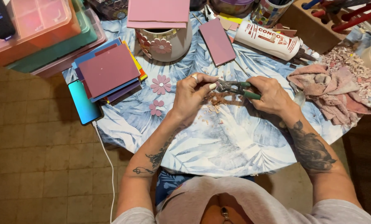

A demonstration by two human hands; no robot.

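Right hand point(270, 94): closed round the green handles of the nippers point(235, 88).
Left hand point(192, 94): fingertips pinched at the nipper jaws; whatever they hold is too small to tell.
Axis: nippers lie left-right between both hands, jaws leftward.
Below: tile chips point(215, 101) on the tablecloth point(218, 141).

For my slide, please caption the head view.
Right hand works green-handled metal nippers beside left hand over pink tile chips.

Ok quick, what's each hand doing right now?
Left hand: fingers pinched shut at the nipper's tip; whether they hold a piece cannot be told.
Right hand: closed around the green-handled tile nippers.
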